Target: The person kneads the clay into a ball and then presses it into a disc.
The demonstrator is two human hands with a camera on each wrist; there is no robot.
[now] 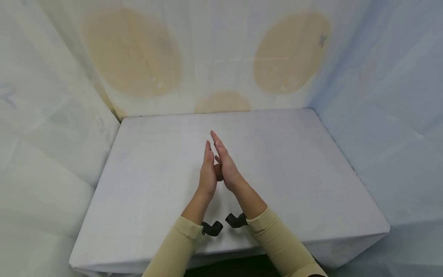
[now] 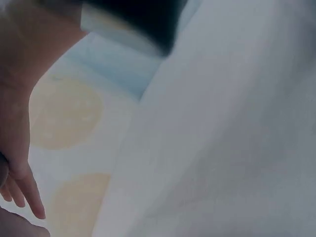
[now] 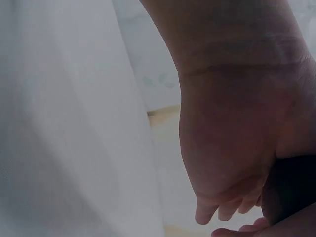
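**2 hands palm to palm over a bare white table**

So the person has the left hand (image 1: 208, 173) and the right hand (image 1: 225, 163) brought together above the middle of the white-covered table (image 1: 145, 181), palms facing, fingers straight and pointing to the far side. They touch around the thumbs and heels; near the fingertips there looks to be a thin gap, and the right hand reaches a bit farther out. Neither one holds anything. Nothing else sits on the table that the head view shows.

Both arms wear tan sleeves (image 1: 277, 240), with a small black camera mount (image 1: 212, 228) at each wrist.

The wrist views are dim and blurry, mostly skin and white cloth. Behind the table hangs a pale backdrop (image 1: 214, 57) with 3 tan round patches.

For doing this well, a fair guess: keep the wrists level, fingers lined up, and the hands centred over the table so all 3 cameras catch them.
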